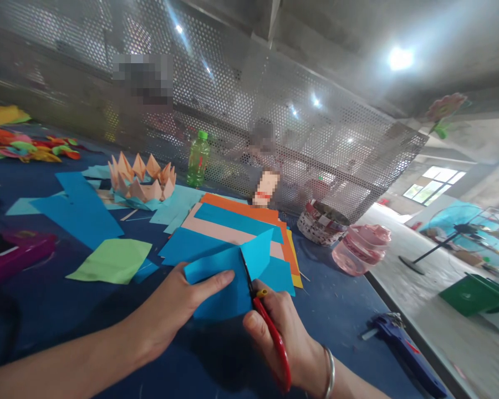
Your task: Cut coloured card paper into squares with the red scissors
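Between the thumb and fingers of my left hand (pixel 195 291) is a folded sheet of blue paper (pixel 222 293), held above the table. My right hand (pixel 280 321) grips red-handled scissors (pixel 276 338). Their dark blades lie at the paper, and a flap of it stands up to the right of the cut. Under and behind the sheet lies a stack of coloured papers (pixel 208 221) in blue, pink, orange and yellow. A light green paper piece (pixel 112 260) rests left of my left hand, with blue strips (pixel 77 205) beyond it.
A peach folded-paper ring (pixel 143 180) and a green bottle (pixel 198 160) stand at the back. To the right are a patterned basket (pixel 322 221), a pink plastic jug (pixel 361 249) and a blue glue gun (pixel 407 349) near the table edge. A perforated metal screen (pixel 233 100) rises behind.
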The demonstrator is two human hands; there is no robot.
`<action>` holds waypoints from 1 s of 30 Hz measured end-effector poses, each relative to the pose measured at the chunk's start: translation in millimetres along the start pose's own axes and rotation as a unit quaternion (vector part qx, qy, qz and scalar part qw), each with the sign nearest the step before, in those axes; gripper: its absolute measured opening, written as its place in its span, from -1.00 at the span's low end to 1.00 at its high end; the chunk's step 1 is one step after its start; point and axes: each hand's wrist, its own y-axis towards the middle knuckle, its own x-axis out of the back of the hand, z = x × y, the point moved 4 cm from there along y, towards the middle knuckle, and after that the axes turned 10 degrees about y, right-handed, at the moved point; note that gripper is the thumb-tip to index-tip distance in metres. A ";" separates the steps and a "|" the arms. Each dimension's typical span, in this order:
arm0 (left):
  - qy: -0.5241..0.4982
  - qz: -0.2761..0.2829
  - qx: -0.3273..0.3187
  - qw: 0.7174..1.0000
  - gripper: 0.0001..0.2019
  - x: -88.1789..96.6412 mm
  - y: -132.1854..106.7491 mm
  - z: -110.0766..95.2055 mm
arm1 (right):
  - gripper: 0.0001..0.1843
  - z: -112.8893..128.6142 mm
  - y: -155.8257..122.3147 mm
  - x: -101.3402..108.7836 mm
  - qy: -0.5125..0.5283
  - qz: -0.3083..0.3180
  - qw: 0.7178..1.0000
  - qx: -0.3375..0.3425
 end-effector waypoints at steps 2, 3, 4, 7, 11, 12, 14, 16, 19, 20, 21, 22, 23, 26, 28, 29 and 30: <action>0.004 -0.002 0.000 1.000 -0.65 -0.1 0.0 -0.4 | -0.38 0.3 0.4 -0.2 -0.003 -0.002 1.000 0.006; 0.005 -0.004 0.002 1.000 -0.64 -0.3 -0.2 -0.3 | -0.38 0.2 0.5 -0.2 -0.006 -0.005 1.000 0.008; 0.004 -0.002 0.008 1.000 -0.64 -1.0 -0.3 0.1 | -0.37 0.1 0.5 -0.2 -0.010 -0.008 1.000 0.011; 0.003 -0.003 0.019 1.000 -0.67 -2.7 -0.7 1.7 | -0.37 -0.7 -0.1 -0.4 -0.014 -0.011 1.000 0.012; 0.021 -0.017 0.019 0.999 -0.68 -1.8 0.0 5.2 | -0.43 -2.6 -1.7 -0.7 -0.009 -0.012 1.000 -0.002; 0.023 -0.016 0.020 0.999 -0.68 -1.6 0.4 6.3 | -0.44 -3.1 -2.1 -0.9 -0.007 -0.014 1.000 -0.005; 0.024 -0.015 0.019 0.999 -0.68 -1.1 0.9 7.8 | -0.45 -4.5 -2.6 -1.8 0.003 -0.015 1.000 -0.013; 0.019 -0.011 0.019 1.000 -0.67 -1.2 1.1 8.6 | -0.44 -6.4 -2.9 -2.7 0.008 -0.018 1.000 -0.020; 0.017 -0.003 0.016 1.000 -0.67 -1.9 0.5 8.8 | -0.42 -9.7 -2.9 -2.8 -0.003 -0.035 0.999 -0.025; 0.019 -0.003 0.017 1.000 -0.66 -1.9 0.2 9.0 | -0.41 -10.5 -2.9 -2.7 -0.006 -0.039 0.999 -0.025; 0.021 -0.003 0.017 1.000 -0.66 -1.7 0.1 9.2 | -0.41 -11.1 -2.7 -2.6 -0.006 -0.040 0.999 -0.024; 0.023 -0.003 0.017 1.000 -0.66 -1.6 0.1 9.4 | -0.42 -11.2 -2.6 -2.6 -0.006 -0.037 0.999 -0.021; 0.023 -0.004 0.015 1.000 -0.66 -1.4 0.3 9.5 | -0.43 -10.7 -2.3 -2.5 -0.006 -0.031 0.999 -0.015; 0.025 -0.004 0.010 1.000 -0.66 -1.4 1.9 9.9 | -0.48 -6.7 -1.8 -1.2 -0.006 -0.019 1.000 0.006; 0.025 0.000 0.019 0.999 -0.66 -2.4 2.8 10.8 | -0.50 -3.8 -1.8 -0.1 -0.007 -0.016 1.000 0.016; 0.026 0.002 0.025 0.999 -0.66 -3.1 2.9 11.2 | -0.51 -2.9 -1.9 0.2 -0.007 -0.016 1.000 0.018; 0.028 0.004 0.028 0.999 -0.66 -3.7 2.6 11.2 | -0.51 -2.4 -2.1 0.4 -0.008 -0.017 1.000 0.018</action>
